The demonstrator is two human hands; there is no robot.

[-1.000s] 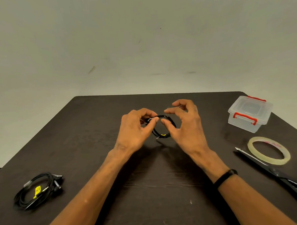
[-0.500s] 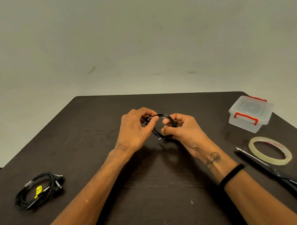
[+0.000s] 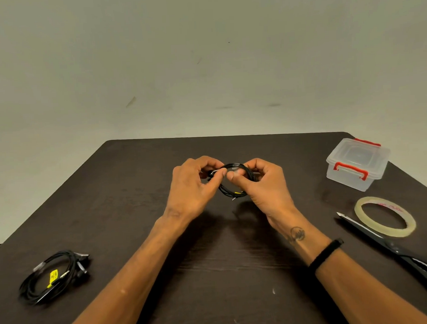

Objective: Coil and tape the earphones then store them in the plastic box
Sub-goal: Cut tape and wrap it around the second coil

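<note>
Over the middle of the dark table (image 3: 135, 189), seen from the head camera (the only view we get), both hands are up off the surface with a coiled set of black earphones (image 3: 233, 189) held between them. Left hand (image 3: 191, 187) has its fingers curled in and pinches the left side of the coil between thumb and forefinger; right hand (image 3: 262, 184) is curled round the right side, thumb pressing on top. There's a glint of something clear on the top of the coil, right where the fingertips meet, so my guess is they're smoothing a strip of tape around the loops. That would explain gripping it from both sides: it keeps the loops from springing apart while the tape goes on. Can't say for sure how far round the tape goes, too small. A little yellow tag pokes out at the bottom of the coil. Off at the near left there's a second bundle of earphones (image 3: 53, 276) lying flat, looks already wrapped. On the right side sit the plastic box (image 3: 357, 165) with its red clips and the lid on, the roll of tape (image 3: 385, 216), and scissors (image 3: 395, 249) just beside the roll, all within easy reach of the right hand. The box isn't opened yet, so storing is not yet done.
</note>
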